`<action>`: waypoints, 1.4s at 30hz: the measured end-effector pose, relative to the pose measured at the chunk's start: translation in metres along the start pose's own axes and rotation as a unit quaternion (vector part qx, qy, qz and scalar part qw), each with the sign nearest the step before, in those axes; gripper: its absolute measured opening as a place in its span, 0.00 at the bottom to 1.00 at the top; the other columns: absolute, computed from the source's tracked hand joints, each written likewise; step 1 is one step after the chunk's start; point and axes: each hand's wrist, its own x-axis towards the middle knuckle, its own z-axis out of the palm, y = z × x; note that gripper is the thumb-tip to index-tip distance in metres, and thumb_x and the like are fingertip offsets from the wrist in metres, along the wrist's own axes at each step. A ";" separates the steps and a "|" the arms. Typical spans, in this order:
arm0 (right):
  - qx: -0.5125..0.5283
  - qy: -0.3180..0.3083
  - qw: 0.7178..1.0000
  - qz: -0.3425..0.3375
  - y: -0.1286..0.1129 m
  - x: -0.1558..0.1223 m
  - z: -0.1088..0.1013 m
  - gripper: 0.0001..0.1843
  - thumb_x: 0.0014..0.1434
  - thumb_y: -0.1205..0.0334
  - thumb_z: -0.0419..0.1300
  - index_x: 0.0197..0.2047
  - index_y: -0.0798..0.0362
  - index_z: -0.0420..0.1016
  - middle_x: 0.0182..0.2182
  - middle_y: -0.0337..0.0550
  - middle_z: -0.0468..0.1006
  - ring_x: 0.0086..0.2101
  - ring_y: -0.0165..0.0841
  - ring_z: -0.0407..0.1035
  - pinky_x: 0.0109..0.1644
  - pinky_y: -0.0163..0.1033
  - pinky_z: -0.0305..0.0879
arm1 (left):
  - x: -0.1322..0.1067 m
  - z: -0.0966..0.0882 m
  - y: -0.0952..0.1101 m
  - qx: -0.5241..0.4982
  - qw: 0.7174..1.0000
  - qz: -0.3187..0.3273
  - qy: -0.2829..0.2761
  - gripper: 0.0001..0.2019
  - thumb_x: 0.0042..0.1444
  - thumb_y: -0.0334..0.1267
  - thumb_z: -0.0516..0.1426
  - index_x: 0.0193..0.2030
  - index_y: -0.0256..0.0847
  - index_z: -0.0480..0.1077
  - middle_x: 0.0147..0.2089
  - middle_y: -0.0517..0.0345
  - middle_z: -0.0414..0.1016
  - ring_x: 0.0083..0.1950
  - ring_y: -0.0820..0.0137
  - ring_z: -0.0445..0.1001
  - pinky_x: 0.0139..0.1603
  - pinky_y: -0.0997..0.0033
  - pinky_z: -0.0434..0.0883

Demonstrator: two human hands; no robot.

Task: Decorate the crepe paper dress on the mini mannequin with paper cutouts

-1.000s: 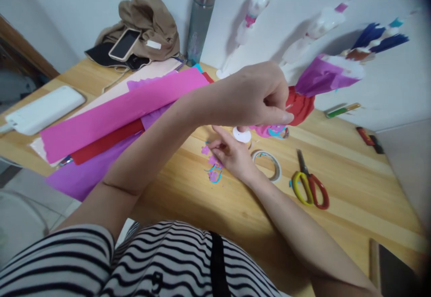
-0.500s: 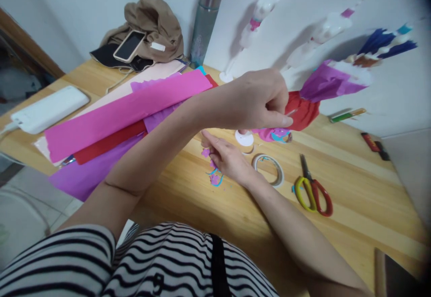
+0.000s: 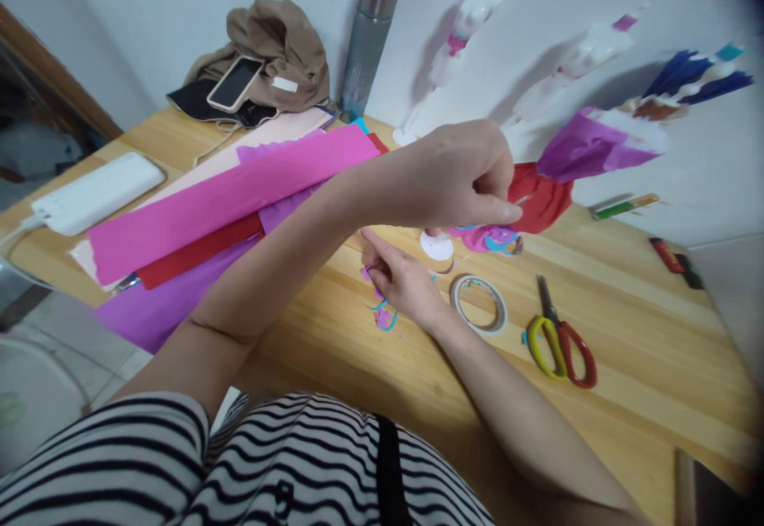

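My left hand (image 3: 447, 176) is curled closed, its thumb tip pressed against the edge of the red paper (image 3: 540, 196) on a decorated figure. Purple paper (image 3: 582, 148) sits above the red on that figure, whose white round base (image 3: 437, 244) shows below my hand. Lower down, my right hand (image 3: 406, 281) is at the tabletop, index finger stretched out and other fingers bent in at a purple paper scrap (image 3: 365, 273). Pink and blue scraps (image 3: 385, 317) lie just below it. A roll of tape (image 3: 502, 315) lies right of this hand.
Scissors (image 3: 561, 343) with yellow and red handles lie at right. Pink paper sheets (image 3: 232, 200) are stacked at left, near a white power bank (image 3: 99, 192). A grey flask (image 3: 370, 40), a phone (image 3: 235, 83) on brown cloth (image 3: 283, 40) and white figures (image 3: 474, 9) stand along the wall.
The view has shifted slightly, so the table things sit a little further right. My left hand keeps its grip; my right fingers cover a bit more of the purple scrap.
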 end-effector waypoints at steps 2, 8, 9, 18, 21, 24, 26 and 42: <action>0.020 0.005 1.000 0.010 0.001 0.000 0.003 0.44 0.59 0.75 0.54 0.76 0.40 0.63 0.34 0.38 0.80 0.30 0.33 0.70 0.36 0.40 0.74 | 0.000 0.000 0.000 -0.005 1.000 -0.008 -0.001 0.17 0.61 0.23 0.59 0.21 0.35 0.74 0.21 0.64 0.70 0.24 0.81 0.67 0.27 0.80 0.65; 0.166 0.042 0.981 0.087 -0.013 -0.004 -0.010 0.41 0.59 0.70 0.60 0.75 0.42 0.65 0.31 0.35 0.78 0.24 0.30 0.67 0.29 0.38 0.69 | -0.001 -0.007 -0.004 -0.024 0.999 -0.026 0.019 0.17 0.62 0.25 0.60 0.20 0.34 0.73 0.18 0.66 0.63 0.23 0.78 0.70 0.28 0.78 0.60; 0.188 0.057 0.975 0.101 -0.019 -0.006 -0.016 0.40 0.60 0.68 0.62 0.74 0.41 0.64 0.31 0.35 0.78 0.25 0.31 0.68 0.28 0.37 0.69 | -0.001 -0.008 -0.007 -0.023 0.998 -0.044 0.031 0.17 0.62 0.27 0.60 0.20 0.34 0.73 0.17 0.65 0.63 0.23 0.78 0.70 0.28 0.77 0.61; -0.009 0.338 0.941 0.034 -0.075 -0.028 -0.111 0.32 0.64 0.64 0.68 0.69 0.37 0.71 0.33 0.39 0.80 0.33 0.38 0.75 0.39 0.48 0.73 | 0.017 0.000 -0.063 -0.119 0.981 -0.151 -0.018 0.17 0.62 0.38 0.62 0.23 0.35 0.71 0.21 0.57 0.75 0.22 0.74 0.72 0.27 0.76 0.66; -0.053 0.456 0.888 0.013 -0.069 -0.032 -0.131 0.34 0.60 0.65 0.71 0.67 0.35 0.73 0.32 0.37 0.80 0.32 0.39 0.75 0.38 0.48 0.72 | 0.022 0.013 -0.073 -0.198 0.953 -0.228 0.003 0.18 0.66 0.42 0.61 0.26 0.35 0.73 0.24 0.54 0.77 0.25 0.70 0.75 0.31 0.72 0.71; -0.086 0.480 0.873 -0.032 -0.055 -0.030 -0.131 0.37 0.57 0.64 0.71 0.68 0.34 0.71 0.30 0.32 0.79 0.30 0.38 0.75 0.36 0.47 0.71 | 0.029 0.040 -0.078 -0.354 0.874 -0.332 0.036 0.19 0.73 0.45 0.55 0.32 0.35 0.75 0.28 0.52 0.78 0.29 0.68 0.77 0.38 0.67 0.74; -0.094 0.471 0.877 -0.030 -0.048 -0.025 -0.121 0.38 0.59 0.62 0.70 0.70 0.36 0.68 0.30 0.32 0.79 0.30 0.38 0.75 0.38 0.48 0.73 | 0.033 0.064 -0.082 -0.497 0.789 -0.351 0.085 0.23 0.76 0.47 0.50 0.35 0.35 0.75 0.30 0.50 0.79 0.31 0.68 0.76 0.40 0.68 0.73; -0.123 0.529 0.839 -0.030 -0.023 -0.009 -0.079 0.29 0.64 0.65 0.64 0.67 0.43 0.71 0.33 0.37 0.77 0.32 0.37 0.71 0.41 0.48 0.71 | 0.032 0.132 -0.098 -0.739 0.648 -0.153 0.105 0.15 0.49 0.26 0.72 0.43 0.40 0.80 0.42 0.54 0.81 0.39 0.72 0.77 0.38 0.74 0.68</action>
